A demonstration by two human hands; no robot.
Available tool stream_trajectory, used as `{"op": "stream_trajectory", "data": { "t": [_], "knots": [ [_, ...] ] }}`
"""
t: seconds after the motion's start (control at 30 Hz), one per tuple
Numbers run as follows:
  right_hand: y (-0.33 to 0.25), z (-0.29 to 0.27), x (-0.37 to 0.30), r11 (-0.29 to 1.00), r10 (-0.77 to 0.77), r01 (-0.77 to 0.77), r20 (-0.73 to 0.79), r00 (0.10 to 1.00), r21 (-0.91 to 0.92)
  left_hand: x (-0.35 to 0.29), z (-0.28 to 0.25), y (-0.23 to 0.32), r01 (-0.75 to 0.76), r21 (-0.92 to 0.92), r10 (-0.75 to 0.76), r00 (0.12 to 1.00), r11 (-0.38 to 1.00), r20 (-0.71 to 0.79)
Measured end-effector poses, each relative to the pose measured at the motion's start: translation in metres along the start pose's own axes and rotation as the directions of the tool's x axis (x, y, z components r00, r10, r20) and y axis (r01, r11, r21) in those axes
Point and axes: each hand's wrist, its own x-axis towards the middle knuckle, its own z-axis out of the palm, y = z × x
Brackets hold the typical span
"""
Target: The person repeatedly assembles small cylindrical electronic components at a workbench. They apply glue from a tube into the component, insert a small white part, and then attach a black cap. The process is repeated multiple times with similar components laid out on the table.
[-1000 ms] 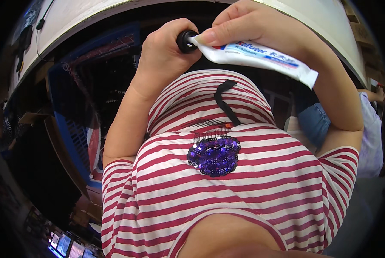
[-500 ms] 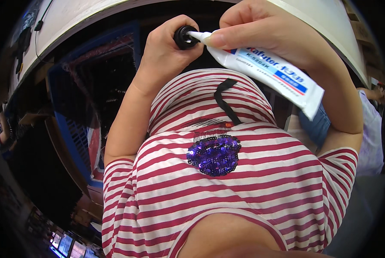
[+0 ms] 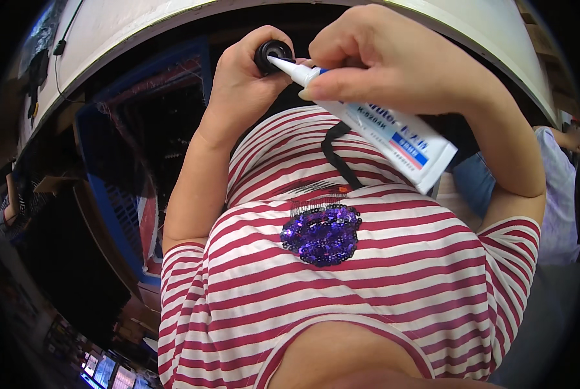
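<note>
My left hand [image 3: 243,87] is closed around a black, round, hollow part [image 3: 262,59], its open end facing up toward me. Any length of it below the rim is hidden in the fist. My right hand [image 3: 400,58] pinches a white and blue glue tube [image 3: 403,144] near its neck, thumb in front. The tube's white tapered nozzle [image 3: 291,69] points left, with its tip at the opening of the black part. Whether glue is coming out cannot be made out. The tube's flat crimped end slants down to the right, in front of my striped shirt.
A pale work surface [image 3: 131,44] curves across the top beyond my hands. To the left stands a blue plastic crate [image 3: 102,194] with dark contents. At the right edge is another person in a light purple garment [image 3: 557,194]. Lit screens [image 3: 105,373] show at lower left.
The nozzle tip has shifted left and slightly down in the picture with the black part. My right grip now shows more nozzle, and the tube's crimped end has swung left.
</note>
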Motion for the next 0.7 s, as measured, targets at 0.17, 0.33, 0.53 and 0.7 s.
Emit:
{"op": "stream_trajectory", "data": {
  "t": [0.17,0.33,0.53,0.7],
  "knots": [
    [0.001,-0.016,0.009,0.900,0.195,-0.259,0.209,0.958,0.350,0.003,-0.001,0.001,0.003,-0.068,-0.001,1.000,0.998,0.030],
    [0.025,-0.008,0.002,0.728,0.066,-0.154,0.155,0.986,0.668,0.007,-0.008,-0.001,0.112,-0.340,-0.092,0.993,0.934,0.074],
    [0.072,-0.029,-0.006,0.575,0.005,0.226,-0.280,0.960,0.786,0.014,-0.015,0.010,0.170,-0.378,-0.130,0.983,0.910,0.128],
    [0.115,-0.085,0.016,0.977,-0.043,0.172,-0.669,0.742,0.128,0.024,-0.024,-0.003,0.159,-0.663,-0.058,0.983,0.732,0.172]
  ]
}}
